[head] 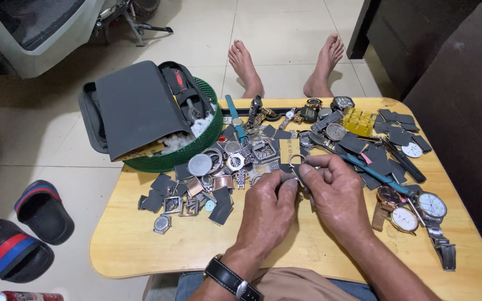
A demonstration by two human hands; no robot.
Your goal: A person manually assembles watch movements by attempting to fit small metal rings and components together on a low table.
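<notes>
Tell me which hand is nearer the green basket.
Left. The left hand lies right of the green basket, across scattered watch parts; the right hand sits beyond it, farther from the basket.

Green basket (205,146) sitting at wooden table's (140,239) far left corner, grey pouch (135,106) lying across it. Yellow plastic box (359,121) resting near far edge. Three white-dialled watches (414,212) lying at right. Two striped sandals (26,231) lying on tiled floor (57,139) at left.
</notes>
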